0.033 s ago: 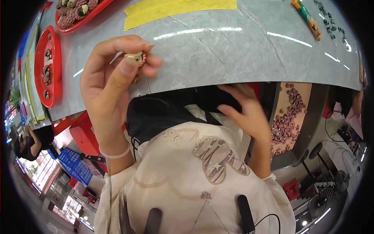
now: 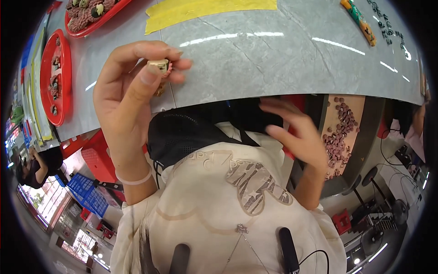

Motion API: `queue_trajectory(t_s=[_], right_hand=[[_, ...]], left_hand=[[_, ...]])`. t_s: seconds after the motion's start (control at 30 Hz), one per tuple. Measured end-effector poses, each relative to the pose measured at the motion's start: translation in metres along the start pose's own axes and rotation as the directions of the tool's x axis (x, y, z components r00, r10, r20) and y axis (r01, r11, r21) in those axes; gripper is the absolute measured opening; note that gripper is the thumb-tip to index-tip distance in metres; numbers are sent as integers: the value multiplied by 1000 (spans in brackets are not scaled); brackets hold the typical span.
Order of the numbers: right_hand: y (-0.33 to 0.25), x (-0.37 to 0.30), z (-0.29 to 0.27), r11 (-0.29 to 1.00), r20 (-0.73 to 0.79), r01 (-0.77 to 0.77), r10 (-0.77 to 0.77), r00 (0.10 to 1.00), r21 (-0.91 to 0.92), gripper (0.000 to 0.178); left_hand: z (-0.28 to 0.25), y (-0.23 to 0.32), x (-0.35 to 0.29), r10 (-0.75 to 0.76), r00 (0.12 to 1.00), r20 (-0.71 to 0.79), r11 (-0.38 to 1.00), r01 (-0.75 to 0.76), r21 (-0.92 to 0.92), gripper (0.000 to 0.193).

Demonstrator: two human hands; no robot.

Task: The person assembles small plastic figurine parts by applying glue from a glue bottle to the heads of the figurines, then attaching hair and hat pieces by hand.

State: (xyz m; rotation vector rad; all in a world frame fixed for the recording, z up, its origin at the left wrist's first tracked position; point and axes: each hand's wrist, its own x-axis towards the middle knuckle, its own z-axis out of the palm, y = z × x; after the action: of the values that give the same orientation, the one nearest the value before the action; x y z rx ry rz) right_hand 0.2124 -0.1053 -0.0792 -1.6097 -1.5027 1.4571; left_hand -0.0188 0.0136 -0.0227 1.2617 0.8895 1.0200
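Note:
My left hand point(image 2: 125, 91) is raised over the near left part of the table, thumb and fingers pinched round a small cream and pink figurine piece point(image 2: 160, 66). Fingers hide much of the piece; a golden-brown bit point(image 2: 159, 89) shows just below it. My right hand point(image 2: 296, 128) is below the table's front edge, above my lap. Its fingers and thumb are apart, and nothing shows between them. Beside it on the right, a drawer point(image 2: 355, 157) stands pulled out, holding many small dusky-pink pieces point(image 2: 336, 147) on a light lining.
Two red trays, one oval point(image 2: 67, 77) and one at the far left point(image 2: 93, 30), hold small figures. Yellow tape point(image 2: 210, 14) crosses the grey tabletop point(image 2: 255, 68). An orange-green tube point(image 2: 360, 23) and small dark pieces point(image 2: 388, 27) lie far right. Another person point(image 2: 39, 169) sits at left.
My right hand has moved to the right, toward the drawer. My left hand stays nearly in place, the piece slightly turned in its fingers.

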Motion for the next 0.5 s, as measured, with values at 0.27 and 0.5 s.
queue_trajectory(t_s=[0.27, 0.5], right_hand=[[42, -31, -4, 592, -337, -299, 49, 940, -749, 25], [33, 58, 50, 820, -127, 90, -195, 973, -565, 21]], left_hand=[[-1, 5, -3, 21, 994, 105, 1000, -23, 16, 19], [-6, 0, 1, 72, 983, 171, 997, -72, -9, 18]])
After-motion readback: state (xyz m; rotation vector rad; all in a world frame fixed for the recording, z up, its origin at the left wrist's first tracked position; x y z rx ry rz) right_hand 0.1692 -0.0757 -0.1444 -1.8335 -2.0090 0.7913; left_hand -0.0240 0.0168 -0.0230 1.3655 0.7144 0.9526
